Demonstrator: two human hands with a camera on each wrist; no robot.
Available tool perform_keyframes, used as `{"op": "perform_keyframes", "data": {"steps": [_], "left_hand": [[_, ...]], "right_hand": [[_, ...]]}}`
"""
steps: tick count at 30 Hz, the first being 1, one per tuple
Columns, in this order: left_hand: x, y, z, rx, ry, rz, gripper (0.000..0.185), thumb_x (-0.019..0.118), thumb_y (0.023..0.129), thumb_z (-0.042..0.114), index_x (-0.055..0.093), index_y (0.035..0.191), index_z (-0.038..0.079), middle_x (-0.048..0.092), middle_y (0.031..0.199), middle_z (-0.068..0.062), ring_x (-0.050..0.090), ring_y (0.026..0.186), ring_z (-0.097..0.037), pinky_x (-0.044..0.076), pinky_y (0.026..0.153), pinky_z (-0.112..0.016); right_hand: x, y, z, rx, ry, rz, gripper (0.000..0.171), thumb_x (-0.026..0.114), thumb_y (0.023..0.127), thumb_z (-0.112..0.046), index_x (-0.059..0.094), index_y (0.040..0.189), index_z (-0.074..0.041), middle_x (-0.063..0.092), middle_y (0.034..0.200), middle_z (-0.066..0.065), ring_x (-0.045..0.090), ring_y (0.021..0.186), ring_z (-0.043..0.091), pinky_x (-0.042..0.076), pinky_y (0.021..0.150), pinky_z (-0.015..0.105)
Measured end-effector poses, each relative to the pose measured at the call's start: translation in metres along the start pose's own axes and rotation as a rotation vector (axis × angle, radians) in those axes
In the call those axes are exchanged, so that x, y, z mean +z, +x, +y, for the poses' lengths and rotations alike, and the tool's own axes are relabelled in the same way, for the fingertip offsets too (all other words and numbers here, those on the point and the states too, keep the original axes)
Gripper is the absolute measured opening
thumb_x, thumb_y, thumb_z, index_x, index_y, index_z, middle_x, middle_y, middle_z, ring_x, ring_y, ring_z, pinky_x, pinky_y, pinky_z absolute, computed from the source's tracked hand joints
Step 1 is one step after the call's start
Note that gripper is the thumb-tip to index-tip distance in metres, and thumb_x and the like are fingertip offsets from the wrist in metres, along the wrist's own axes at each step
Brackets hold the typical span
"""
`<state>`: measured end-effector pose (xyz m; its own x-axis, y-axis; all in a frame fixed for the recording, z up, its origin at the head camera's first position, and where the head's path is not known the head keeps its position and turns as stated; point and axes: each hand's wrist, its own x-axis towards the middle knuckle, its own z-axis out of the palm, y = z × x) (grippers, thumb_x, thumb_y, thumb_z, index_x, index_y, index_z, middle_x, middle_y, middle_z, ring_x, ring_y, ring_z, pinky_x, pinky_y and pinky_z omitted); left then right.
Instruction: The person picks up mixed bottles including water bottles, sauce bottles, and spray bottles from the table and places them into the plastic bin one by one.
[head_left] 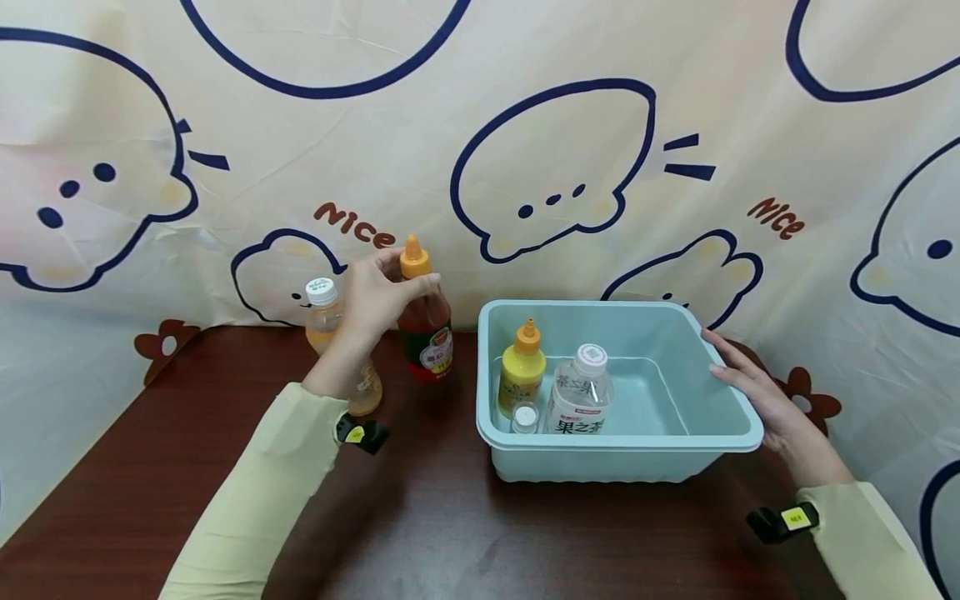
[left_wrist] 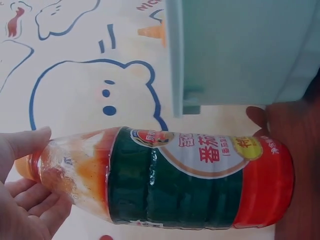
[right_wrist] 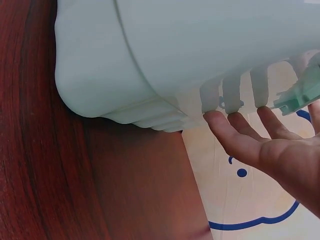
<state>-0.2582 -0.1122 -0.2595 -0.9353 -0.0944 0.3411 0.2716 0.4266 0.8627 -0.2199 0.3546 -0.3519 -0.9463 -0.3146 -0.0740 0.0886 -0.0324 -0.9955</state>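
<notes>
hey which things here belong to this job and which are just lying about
Part of the job:
- sauce bottle, held
- tub
- yellow bottle, clear bottle, small capped bottle, inside
- orange bottle, probably

Just there, apparently:
- patterned cloth
- table

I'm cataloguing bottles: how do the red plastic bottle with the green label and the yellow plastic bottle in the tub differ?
The red plastic bottle with the green label is taller; the yellow plastic bottle is shorter. The left hand holds the red bottle outside the pale blue plastic tub; the yellow bottle stands inside, unheld. Both have pointed orange caps.
</notes>
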Motion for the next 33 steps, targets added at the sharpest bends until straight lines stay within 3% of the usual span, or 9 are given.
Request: {"op": "perform_keyframes", "data": {"steps": [4,19,33], "left_hand": [[-0.005,0.0,0.008,0.027,0.024,0.012,0.053,0.074,0.076,0.031,0.058,0.119,0.005,0.062,0.114,-0.012,0.06,0.098,-0.024,0.05,0.085,-0.038],[-0.012,0.0,0.035,0.169,-0.049,0.084,0.048,0.074,0.076,0.027,0.061,0.115,0.003,0.063,0.108,-0.011,0.06,0.093,-0.02,0.05,0.084,-0.031],[-0.012,0.0,0.066,0.193,-0.12,0.095,0.047,0.074,0.076,0.025,0.06,0.115,0.003,0.062,0.111,-0.011,0.059,0.099,-0.018,0.048,0.087,-0.026]], "right_hand": [[0.0,-0.001,0.0,0.0,0.006,-0.001,0.056,0.038,0.098,-0.018,0.014,0.145,-0.035,0.032,0.126,-0.01,0.058,0.099,0.009,0.052,0.074,0.044],[0.0,0.0,0.001,-0.007,0.01,-0.004,0.056,0.038,0.098,-0.018,0.014,0.145,-0.035,0.03,0.128,-0.009,0.059,0.099,0.009,0.052,0.075,0.044],[0.0,-0.001,0.001,0.0,0.007,0.006,0.057,0.039,0.098,-0.018,0.013,0.145,-0.036,0.03,0.129,-0.008,0.059,0.098,0.008,0.051,0.075,0.044]]}}
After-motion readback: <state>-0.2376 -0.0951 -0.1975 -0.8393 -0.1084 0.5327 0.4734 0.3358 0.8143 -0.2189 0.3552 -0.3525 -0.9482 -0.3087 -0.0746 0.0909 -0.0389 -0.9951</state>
